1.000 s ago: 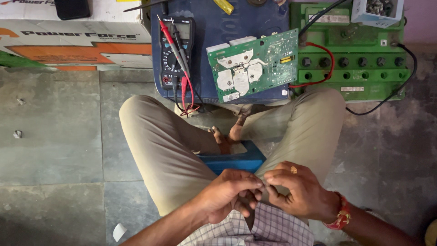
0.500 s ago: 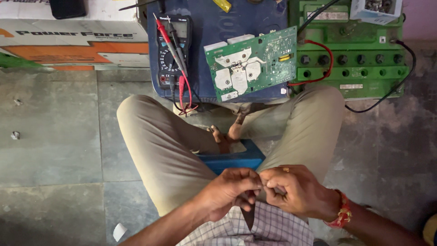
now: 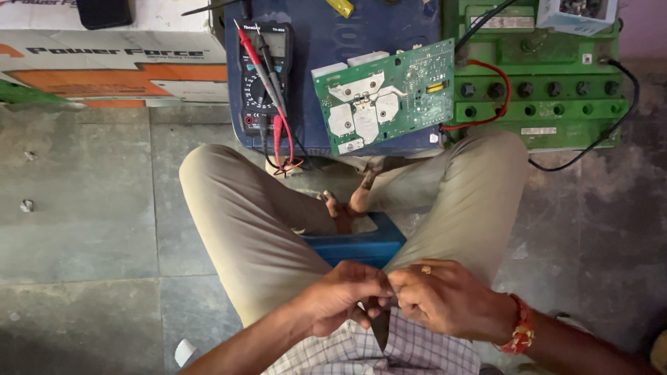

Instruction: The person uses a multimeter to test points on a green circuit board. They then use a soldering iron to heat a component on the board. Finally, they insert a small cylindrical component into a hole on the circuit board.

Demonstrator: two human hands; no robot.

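Both hands met in the lap, fingers pinched together on a small dark tool (image 3: pixel 381 326) whose slim shaft pointed down over the checked shirt (image 3: pixel 389 354); left hand (image 3: pixel 344 295) and right hand (image 3: pixel 445 298) touched at the fingertips, and what the tip looked like I could not tell. Beyond the crossed legs lay a blue box (image 3: pixel 361 246). Farther off, a green circuit board (image 3: pixel 385 97) leaned beside a multimeter (image 3: pixel 264 76) with red and black probes, a green battery (image 3: pixel 542 90) to the right. Bare floor (image 3: pixel 83 208) opened leftward.
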